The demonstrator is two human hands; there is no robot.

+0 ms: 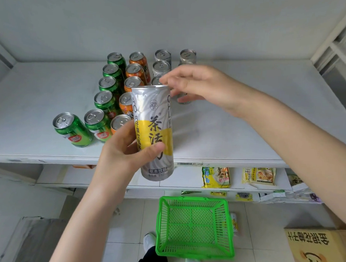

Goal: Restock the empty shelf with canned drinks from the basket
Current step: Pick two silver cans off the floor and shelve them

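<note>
I see bare shelf (248, 124) right of the silver cans (161, 67); green cans (103, 99) and orange cans (134, 70) crowd its left-centre.

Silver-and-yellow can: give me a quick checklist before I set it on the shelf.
1. Grip: left hand holds the silver-and-yellow can upright, round its lower half: ok.
2. Right hand off the can: fingertips sit at its top rim, contact unclear: cannot tell.
3. Landing spot: bare shelf to the right of the silver cans: ok.
4. Basket emptied: no cans show in it, but a stray can lies outside, beside it: not ok.
</note>
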